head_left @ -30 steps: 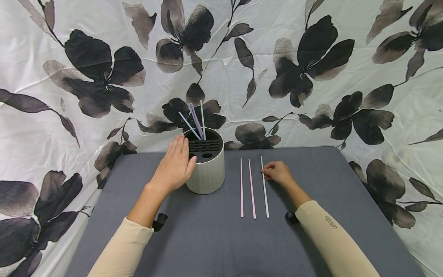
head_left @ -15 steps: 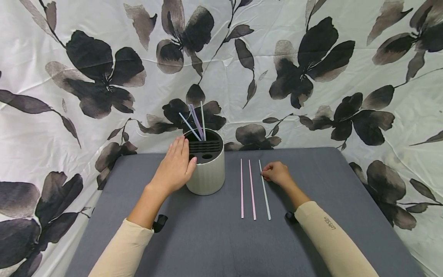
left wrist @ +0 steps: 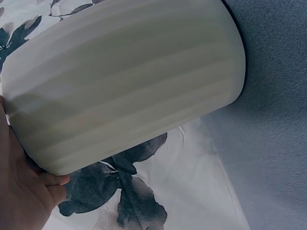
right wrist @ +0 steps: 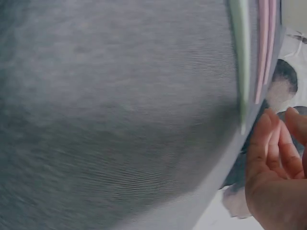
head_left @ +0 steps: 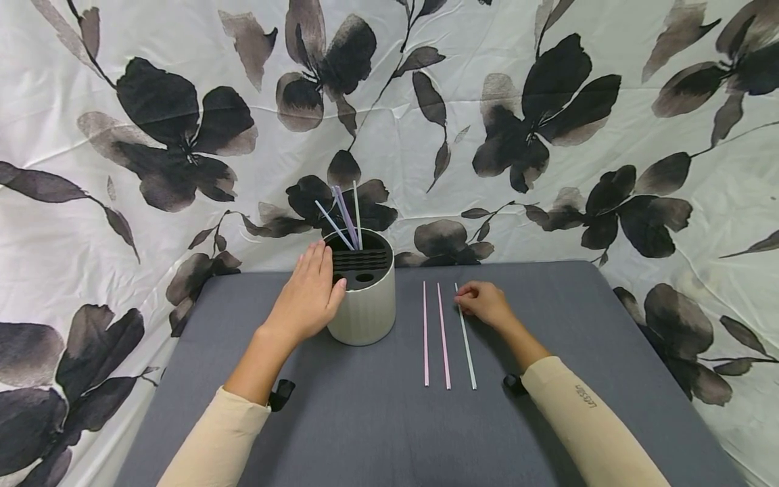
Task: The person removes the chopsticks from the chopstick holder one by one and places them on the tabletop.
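- The tabletop (head_left: pixel 389 433) is plain gray, with a fine woven texture in the wrist views.
- Behind the tabletop hangs a white cloth (head_left: pixel 395 162), wrinkled and creased.
- The cloth also shows to the tabletop's left and right.
- Large black and gray-brown flowers (head_left: pixel 185 145), with leafy stems, are printed above the tabletop's far edge.
- Soft-edged shadows fall across the tabletop.

Honestly can't pin down whether you're in a home or a studio. What you've got is a tabletop setup: a creased white cloth (head_left: pixel 404 138) with a dark floral print fills the upper frame like a backdrop, your gray table (head_left: pixel 371 419) takes up the lower middle, and a desk-style organizer (head_left: pixel 363 316) stands just left of center.
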`<state>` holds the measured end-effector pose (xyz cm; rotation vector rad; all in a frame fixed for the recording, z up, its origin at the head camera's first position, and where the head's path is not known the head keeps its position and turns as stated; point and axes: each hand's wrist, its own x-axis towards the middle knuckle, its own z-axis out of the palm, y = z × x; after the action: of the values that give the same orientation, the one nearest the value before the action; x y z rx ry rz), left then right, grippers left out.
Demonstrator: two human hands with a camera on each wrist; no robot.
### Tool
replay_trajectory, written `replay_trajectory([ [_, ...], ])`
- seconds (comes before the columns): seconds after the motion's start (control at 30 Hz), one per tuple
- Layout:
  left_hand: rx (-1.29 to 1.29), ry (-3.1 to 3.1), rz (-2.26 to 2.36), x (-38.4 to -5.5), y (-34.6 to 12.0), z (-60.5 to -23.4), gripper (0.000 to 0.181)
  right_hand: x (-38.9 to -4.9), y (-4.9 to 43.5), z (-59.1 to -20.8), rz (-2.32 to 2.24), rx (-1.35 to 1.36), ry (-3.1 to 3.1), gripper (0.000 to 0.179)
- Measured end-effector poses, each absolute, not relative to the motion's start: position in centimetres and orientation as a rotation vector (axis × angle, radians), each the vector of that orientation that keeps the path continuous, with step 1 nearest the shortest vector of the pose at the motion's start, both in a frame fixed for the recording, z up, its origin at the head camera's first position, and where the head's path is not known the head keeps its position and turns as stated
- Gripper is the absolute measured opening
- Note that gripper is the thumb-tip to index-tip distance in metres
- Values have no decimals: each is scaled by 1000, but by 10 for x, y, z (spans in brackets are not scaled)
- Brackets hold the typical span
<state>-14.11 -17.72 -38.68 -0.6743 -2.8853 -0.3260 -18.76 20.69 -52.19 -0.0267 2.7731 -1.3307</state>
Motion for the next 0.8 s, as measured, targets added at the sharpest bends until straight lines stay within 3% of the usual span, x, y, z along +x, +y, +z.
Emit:
replay_trajectory([
  [0.3, -678, -2867, -326, -142, -178, -389, 71, -202, 182, -479, -1458, -308, 2814, 22],
  [0.8, -683, -2865, -313, -140, -178, -388, 70, -237, 108, -395, -1642, -534, 2712, 23],
])
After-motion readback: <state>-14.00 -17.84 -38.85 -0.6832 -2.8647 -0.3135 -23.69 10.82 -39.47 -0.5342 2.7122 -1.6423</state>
